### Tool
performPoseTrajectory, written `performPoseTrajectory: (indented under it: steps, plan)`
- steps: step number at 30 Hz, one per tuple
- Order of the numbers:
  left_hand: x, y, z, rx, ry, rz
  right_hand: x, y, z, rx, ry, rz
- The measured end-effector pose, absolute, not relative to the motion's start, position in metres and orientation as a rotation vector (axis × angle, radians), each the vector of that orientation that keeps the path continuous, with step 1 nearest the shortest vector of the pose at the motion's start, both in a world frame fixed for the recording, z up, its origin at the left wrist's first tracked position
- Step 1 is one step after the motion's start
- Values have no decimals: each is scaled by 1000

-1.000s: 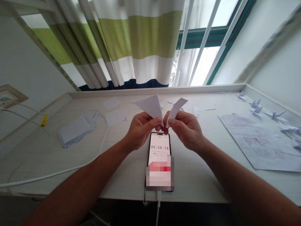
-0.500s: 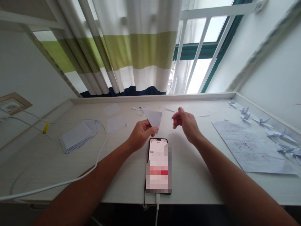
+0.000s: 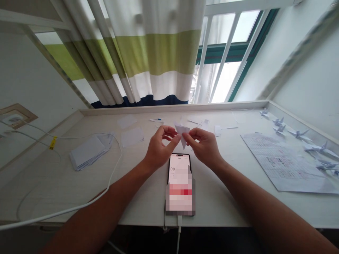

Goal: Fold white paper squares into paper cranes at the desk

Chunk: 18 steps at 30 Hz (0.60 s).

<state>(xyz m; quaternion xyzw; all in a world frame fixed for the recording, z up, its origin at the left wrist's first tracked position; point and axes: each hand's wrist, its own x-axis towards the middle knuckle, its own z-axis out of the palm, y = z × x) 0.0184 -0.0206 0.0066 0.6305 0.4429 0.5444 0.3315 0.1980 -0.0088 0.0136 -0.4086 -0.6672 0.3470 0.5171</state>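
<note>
Paper point(image 3: 181, 130) hung above the counter point(image 3: 217, 201), pinched in the fingers of left hand point(image 3: 159, 146) and right hand point(image 3: 206, 145); it seemed light, easily creased, best held at folded edges.

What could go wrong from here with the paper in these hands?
The small folded paper, held at the fingertips of the left hand and right hand above the table, might slip or crease unevenly.
The white cable crosses the left forearm in view and could snag.
The phone lies close below the hands and might get bumped.
</note>
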Motion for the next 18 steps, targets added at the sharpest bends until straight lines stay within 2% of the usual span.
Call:
performPoseTrajectory:
  steps: [3,7,14,18]
  plan:
    - [22,-22,8,1453,972,1316,194,-12,14,-861,-1727,732]
    - [22,-18,6,1245,825,1306,194,-9,12,-738,-1773,759]
    - [18,-11,5,1184,921,1433,201,-4,14,-899,-1550,848]
    - [17,-10,6,1216,1004,1426,202,2,10,-931,-1432,1035]
